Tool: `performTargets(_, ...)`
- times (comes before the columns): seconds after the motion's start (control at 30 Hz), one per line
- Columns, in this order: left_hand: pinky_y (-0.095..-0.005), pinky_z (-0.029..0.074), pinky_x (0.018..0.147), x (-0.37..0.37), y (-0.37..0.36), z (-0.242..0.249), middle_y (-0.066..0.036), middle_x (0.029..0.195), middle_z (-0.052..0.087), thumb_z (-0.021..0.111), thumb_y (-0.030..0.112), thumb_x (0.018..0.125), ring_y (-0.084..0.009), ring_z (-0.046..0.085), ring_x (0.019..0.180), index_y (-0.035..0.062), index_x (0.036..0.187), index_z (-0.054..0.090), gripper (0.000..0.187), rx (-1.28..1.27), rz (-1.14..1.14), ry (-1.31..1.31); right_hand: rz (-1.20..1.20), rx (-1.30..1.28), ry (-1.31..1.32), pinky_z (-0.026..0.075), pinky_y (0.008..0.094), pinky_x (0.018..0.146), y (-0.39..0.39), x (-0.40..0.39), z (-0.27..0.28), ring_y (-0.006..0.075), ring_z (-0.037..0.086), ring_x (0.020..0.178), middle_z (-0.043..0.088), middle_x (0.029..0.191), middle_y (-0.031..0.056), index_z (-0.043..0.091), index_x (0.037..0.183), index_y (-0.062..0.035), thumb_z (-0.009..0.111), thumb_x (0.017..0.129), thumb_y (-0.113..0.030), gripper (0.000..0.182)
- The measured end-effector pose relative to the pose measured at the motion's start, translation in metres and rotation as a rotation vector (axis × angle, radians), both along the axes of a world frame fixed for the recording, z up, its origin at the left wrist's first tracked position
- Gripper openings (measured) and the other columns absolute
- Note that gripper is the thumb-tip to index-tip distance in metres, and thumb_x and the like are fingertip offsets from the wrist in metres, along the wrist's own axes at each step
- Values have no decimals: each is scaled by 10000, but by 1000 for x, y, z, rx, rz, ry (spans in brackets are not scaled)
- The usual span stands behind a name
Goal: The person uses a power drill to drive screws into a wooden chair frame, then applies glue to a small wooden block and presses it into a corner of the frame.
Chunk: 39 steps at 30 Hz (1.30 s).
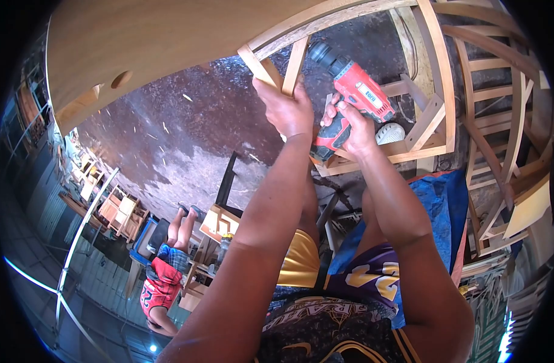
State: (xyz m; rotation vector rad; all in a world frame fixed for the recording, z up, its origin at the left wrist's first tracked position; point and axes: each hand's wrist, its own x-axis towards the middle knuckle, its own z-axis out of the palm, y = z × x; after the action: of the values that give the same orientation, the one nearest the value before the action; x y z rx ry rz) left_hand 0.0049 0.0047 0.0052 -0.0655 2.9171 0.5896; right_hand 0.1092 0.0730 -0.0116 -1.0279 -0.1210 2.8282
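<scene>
My right hand [357,128] is wrapped round the handle of a red and black cordless drill [363,91]. The drill's black chuck [323,54] points up and left, close beside a narrow wooden strut [295,65]. My left hand [285,110] grips the lower ends of that strut and of a second wooden piece [258,65], which meet in a V under a curved wooden rail [325,21]. Some of the left fingers are hidden behind the wood. Below the drill runs the lower bar of the wooden frame [393,158].
A large brown panel [156,45] with an oval hole fills the upper left. Slatted wooden frames [494,94] stand at the right. A blue tarp [437,202] lies near my legs. Another person in a red jersey [162,284] is bent over at the lower left, near wooden furniture parts [122,212].
</scene>
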Motion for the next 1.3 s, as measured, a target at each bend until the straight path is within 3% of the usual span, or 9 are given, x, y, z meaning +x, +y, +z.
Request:
performTargets(0.27, -528, 452, 852, -1, 1, 1, -293, 1173, 536, 722, 286, 789, -480, 566, 1013, 17, 1374, 231, 809, -13, 35, -43, 42, -25, -29, 490, 332, 711, 5, 1, 3, 194, 558, 717, 559, 799, 87, 528, 1070, -21, 571, 891, -124, 212)
performTargets(1.07, -505, 434, 904, -1, 2, -3, -280, 1183, 546, 703, 305, 809, -466, 541, 1078, 10, 1366, 251, 776, -62, 35, 19, -78, -149, 11, 470, 323, 683, 5, 18, 6, 186, 541, 704, 538, 784, 67, 536, 1002, -44, 604, 872, -171, 194)
performTargets(1.3, -504, 441, 894, 0, 5, 2, -276, 1134, 576, 706, 300, 806, -466, 563, 1043, 23, 1343, 269, 745, -35, 34, 4, -98, -113, 55, 482, 338, 696, 22, 68, 29, 195, 556, 717, 531, 824, 70, 469, 1252, 10, 571, 879, -189, 434)
